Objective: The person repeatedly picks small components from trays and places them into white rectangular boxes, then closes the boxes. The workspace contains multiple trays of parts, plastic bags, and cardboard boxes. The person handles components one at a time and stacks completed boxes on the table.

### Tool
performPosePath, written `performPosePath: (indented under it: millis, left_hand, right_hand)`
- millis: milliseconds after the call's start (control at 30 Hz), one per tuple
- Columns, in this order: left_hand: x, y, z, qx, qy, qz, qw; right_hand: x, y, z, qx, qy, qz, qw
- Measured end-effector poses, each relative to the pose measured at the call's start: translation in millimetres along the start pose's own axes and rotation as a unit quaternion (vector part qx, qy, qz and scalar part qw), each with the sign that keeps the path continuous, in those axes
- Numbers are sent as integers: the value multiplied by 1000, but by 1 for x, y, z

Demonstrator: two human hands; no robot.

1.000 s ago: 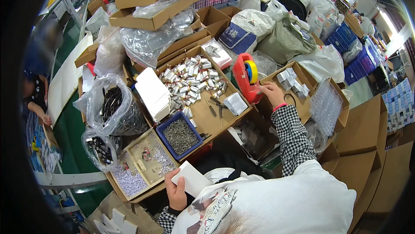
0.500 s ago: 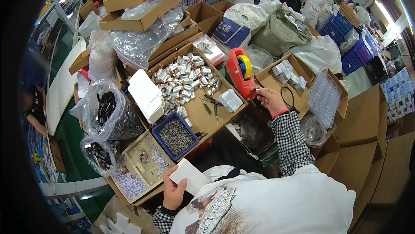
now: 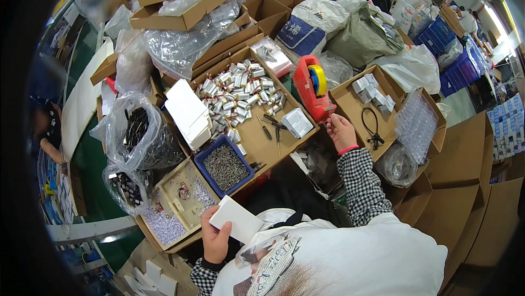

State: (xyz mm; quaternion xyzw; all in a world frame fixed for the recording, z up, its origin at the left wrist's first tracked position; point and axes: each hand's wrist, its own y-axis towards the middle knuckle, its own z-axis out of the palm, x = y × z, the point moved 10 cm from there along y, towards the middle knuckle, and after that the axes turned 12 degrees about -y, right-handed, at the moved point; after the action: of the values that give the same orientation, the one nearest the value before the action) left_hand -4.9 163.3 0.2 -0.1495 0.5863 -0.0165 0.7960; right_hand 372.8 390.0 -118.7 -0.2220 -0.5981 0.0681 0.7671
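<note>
My left hand [image 3: 216,238] grips a flat white plastic piece [image 3: 239,220] by its left edge, thumb on top, close to my body. Below the front end of a red tape dispenser [image 3: 309,91], my right hand [image 3: 341,133] has thumb and fingers pinched on the end of its tape, which barely shows. A yellow-cored roll [image 3: 317,80] sits in the dispenser. To its left, a cardboard tray [image 3: 256,134] bears many silver battery-like cells with red wires [image 3: 235,91], a few screwdrivers [image 3: 264,128] and a stack of pale blocks [image 3: 297,123].
A blue bin of screws [image 3: 224,169] stands beside a cream tray [image 3: 186,200] of small parts. White housings [image 3: 188,114] and a bag of black parts [image 3: 139,134] are at left. A right-hand box [image 3: 358,111] holds silver blocks and a black cable tie-like loop [image 3: 372,122].
My right hand has drawn slightly down and back from the dispenser's front end. The left hand keeps its grip on the white piece. The whole view has shifted a little.
</note>
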Motion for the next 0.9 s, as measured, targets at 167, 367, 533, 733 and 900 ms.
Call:
performPosePath:
  millis: [167,367,533,733,900]
  left_hand:
    - [-6,5,-12,-32,-7,33,999]
    - [12,-10,-24,-77,22,53,995]
    - [11,-33,-33,-131,100,54,985]
    - [-5,-61,-46,-165,158,64,971]
    - [-10,-80,-59,-201,180,87,959]
  right_hand:
    - [-30,-26,24,-11,117,54,992]
    - [-62,-143,153,308,-101,157,933]
    - [-72,-250,235,487,-62,225,841]
    - [-97,-284,266,423,-67,242,871]
    - [-107,-303,279,446,-95,230,860]
